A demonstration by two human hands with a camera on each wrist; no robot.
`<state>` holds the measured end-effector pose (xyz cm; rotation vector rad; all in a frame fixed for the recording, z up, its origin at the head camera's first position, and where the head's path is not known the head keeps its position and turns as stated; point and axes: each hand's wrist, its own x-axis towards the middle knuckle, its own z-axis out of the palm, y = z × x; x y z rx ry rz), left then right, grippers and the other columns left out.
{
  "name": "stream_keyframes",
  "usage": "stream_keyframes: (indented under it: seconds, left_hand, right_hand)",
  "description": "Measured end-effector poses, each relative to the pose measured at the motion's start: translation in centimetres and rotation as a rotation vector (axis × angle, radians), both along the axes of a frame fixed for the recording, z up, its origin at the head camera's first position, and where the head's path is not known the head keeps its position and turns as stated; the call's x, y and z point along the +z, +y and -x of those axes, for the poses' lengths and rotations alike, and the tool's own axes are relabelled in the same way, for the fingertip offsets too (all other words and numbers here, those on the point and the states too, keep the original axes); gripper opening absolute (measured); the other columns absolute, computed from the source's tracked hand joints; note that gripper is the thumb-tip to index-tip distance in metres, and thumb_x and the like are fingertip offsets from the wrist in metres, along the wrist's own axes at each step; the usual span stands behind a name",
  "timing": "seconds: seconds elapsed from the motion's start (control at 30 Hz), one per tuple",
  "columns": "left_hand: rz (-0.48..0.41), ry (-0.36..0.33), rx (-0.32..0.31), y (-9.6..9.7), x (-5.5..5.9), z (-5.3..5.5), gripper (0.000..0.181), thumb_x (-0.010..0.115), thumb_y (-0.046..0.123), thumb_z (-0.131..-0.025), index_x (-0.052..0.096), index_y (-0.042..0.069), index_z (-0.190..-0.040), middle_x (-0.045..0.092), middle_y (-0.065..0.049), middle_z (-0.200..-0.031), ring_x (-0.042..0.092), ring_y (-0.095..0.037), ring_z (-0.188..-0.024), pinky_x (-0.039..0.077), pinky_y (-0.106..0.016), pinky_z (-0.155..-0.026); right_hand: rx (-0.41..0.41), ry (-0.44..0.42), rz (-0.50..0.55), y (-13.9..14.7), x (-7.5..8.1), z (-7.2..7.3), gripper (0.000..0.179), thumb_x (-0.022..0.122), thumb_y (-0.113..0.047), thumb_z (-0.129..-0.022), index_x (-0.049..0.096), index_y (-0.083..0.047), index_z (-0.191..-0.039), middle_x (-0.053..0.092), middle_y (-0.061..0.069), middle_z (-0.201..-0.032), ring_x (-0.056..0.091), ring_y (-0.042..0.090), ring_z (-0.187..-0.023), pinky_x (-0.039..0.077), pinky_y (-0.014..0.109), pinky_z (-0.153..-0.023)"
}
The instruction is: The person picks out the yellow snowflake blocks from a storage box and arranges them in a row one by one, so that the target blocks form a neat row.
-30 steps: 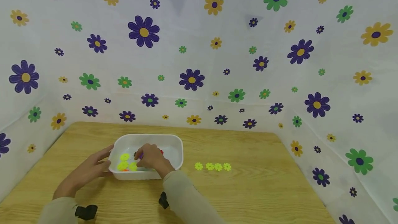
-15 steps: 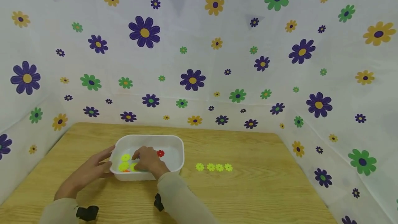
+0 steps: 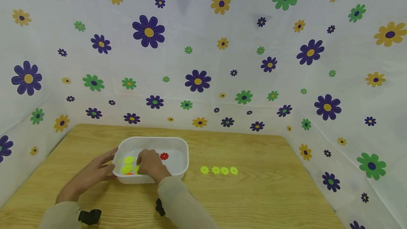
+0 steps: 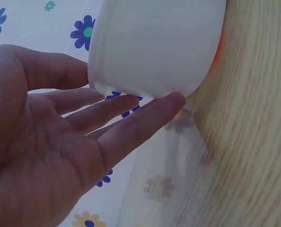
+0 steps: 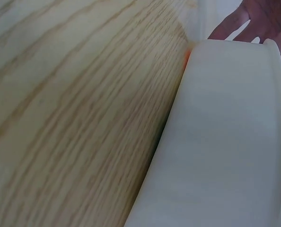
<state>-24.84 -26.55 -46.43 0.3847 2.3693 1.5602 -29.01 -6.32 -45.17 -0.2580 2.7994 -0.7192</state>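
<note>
A white plastic tray (image 3: 182,144) stands on the table. Against its left end rests my left hand (image 3: 93,173), fingers nearly straight and touching the wall and rim, as the left wrist view shows up close. My right hand (image 3: 150,163) reaches down into the tray with bent fingers. Its fingertips are hidden, so I cannot tell whether they pinch anything. By its thumb lies a partly covered yellow notched disc (image 3: 136,169). Two more yellow discs (image 3: 127,169) lie left of it, with an orange piece (image 3: 129,174) near the front wall. A red disc (image 3: 164,156) lies right of the hand.
Several yellow flower-shaped discs (image 3: 224,170) lie in a row on the wooden table (image 3: 270,193), right of the tray. A white flower-printed sheet (image 3: 171,45) encloses the table at the back and sides.
My right hand has shifted slightly left inside the tray, uncovering the red disc and covering a purple piece seen earlier. The left hand has stayed at the tray's end.
</note>
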Motion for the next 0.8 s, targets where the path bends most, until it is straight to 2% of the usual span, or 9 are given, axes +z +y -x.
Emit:
stream_keyframes:
  seconds: [0.2, 0.3, 0.53, 0.8]
  left_hand:
    - [-0.004, 0.006, -0.007, 0.19, 0.09, 0.13, 0.069, 0.042, 0.006, -0.106, 0.005, -0.006, -0.162, 0.013, -0.043, -0.163, 0.042, -0.062, -0.138, 0.064, -0.045, -0.092]
    - [0.0, -0.003, -0.002, 0.18, 0.12, 0.12, 0.069, 0.042, 0.006, -0.106, 0.005, -0.005, -0.163, 0.013, -0.043, -0.163, 0.042, -0.062, -0.139, 0.064, -0.046, -0.092]
    - [0.009, -0.012, 0.007, 0.16, 0.0, -0.14, 0.068, 0.042, 0.006, -0.106, 0.005, -0.006, -0.162, 0.012, -0.043, -0.163, 0.04, -0.063, -0.14, 0.064, -0.047, -0.093]
    - [0.023, -0.012, 0.005, 0.13, -0.04, 0.02, 0.07, 0.043, 0.008, -0.106, 0.005, -0.004, -0.163, 0.013, -0.041, -0.164, 0.042, -0.062, -0.139, 0.064, -0.046, -0.093]
  right_hand:
    - [0.012, 0.024, -0.043, 0.19, -0.18, 0.31, 0.021, 0.087, -0.015, -0.082, 0.076, -0.015, -0.1, 0.069, -0.006, -0.092, 0.054, 0.011, -0.079, 0.058, 0.026, -0.077]
    - [0.008, 0.006, -0.034, 0.17, -0.21, 0.25, 0.022, 0.086, -0.014, -0.083, 0.076, -0.015, -0.102, 0.068, -0.006, -0.093, 0.053, 0.011, -0.079, 0.058, 0.027, -0.077]
    - [0.001, -0.033, -0.001, 0.14, -0.16, -0.09, 0.014, 0.085, -0.01, -0.082, 0.076, -0.012, -0.093, 0.066, -0.004, -0.084, 0.053, 0.012, -0.075, 0.058, 0.029, -0.073]
    - [0.038, -0.006, -0.025, 0.04, -0.28, 0.01, 0.025, 0.087, -0.023, -0.083, 0.077, -0.019, -0.106, 0.071, -0.009, -0.103, 0.053, 0.01, -0.085, 0.058, 0.03, -0.084]
